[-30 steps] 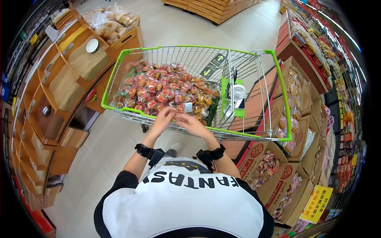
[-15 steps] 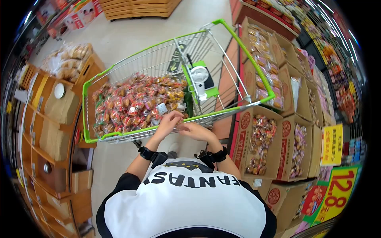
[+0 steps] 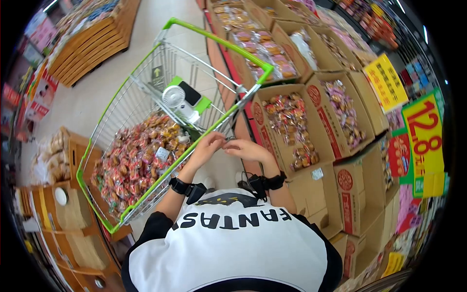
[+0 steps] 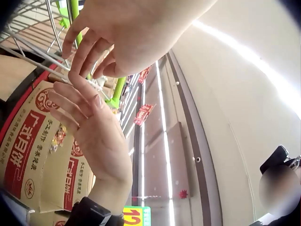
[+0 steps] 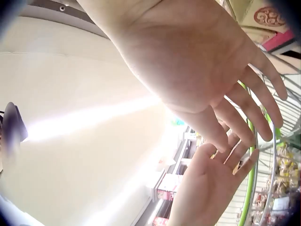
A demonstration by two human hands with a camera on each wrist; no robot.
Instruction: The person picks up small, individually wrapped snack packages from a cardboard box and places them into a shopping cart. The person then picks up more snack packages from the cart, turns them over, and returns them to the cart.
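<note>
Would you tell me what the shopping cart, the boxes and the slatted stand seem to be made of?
Cart: shiny metal wire, possibly chromed steel, judging by its silvery glints; its green rim looks like smooth plastic. Boxes: matt cardboard, from the plain brown folded panels. Slatted stand: probably varnished wood, given its orange-brown boards, though laminate is possible.

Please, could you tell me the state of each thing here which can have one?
Left hand: fingers loosely bent, holding nothing.
Right hand: fingers relaxed, holding nothing.
Green-rimmed wire shopping cart: partly loaded.
Small plastic-wrapped snacks in it: heaped, wrapped.
White round-headed fan: spinning or not, cannot tell.
Black flat phone: screen looks dark.
</note>
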